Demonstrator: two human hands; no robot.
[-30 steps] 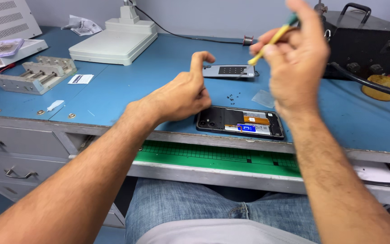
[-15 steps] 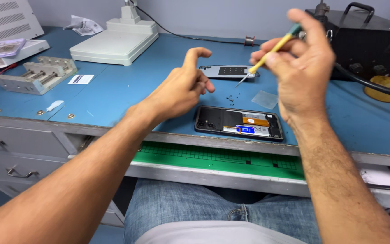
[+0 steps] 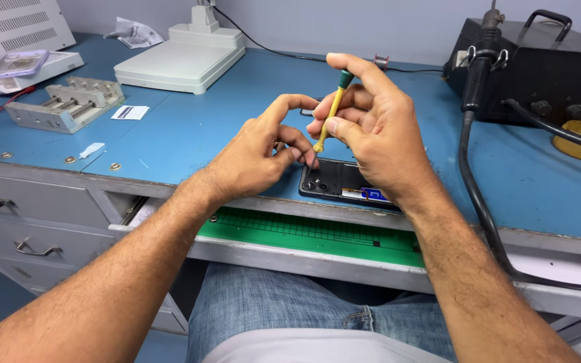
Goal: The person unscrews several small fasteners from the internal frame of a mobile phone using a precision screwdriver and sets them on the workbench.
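Observation:
An opened black phone (image 3: 334, 184) lies near the front edge of the blue bench (image 3: 196, 134), its camera end toward the left. My right hand (image 3: 371, 131) grips a small yellow screwdriver (image 3: 329, 117) with a green cap, held almost upright with the tip pointing down at the phone's left end. My left hand (image 3: 260, 158) sits just left of the phone, fingers curled and fingertips close to the screwdriver tip. Whether it pinches something is hidden.
A white flat device (image 3: 179, 60) stands at the back. A metal clamp jig (image 3: 62, 104) lies at the left. A black box with a handle (image 3: 539, 64) and a thick black cable (image 3: 479, 195) are at the right. A green mat (image 3: 317, 235) lies on the pulled-out shelf.
Both hands came down and together over the phone. The screwdriver swung from slanted in the air to nearly upright, tip at the phone's left end. The view shifted, so the phone appears more central.

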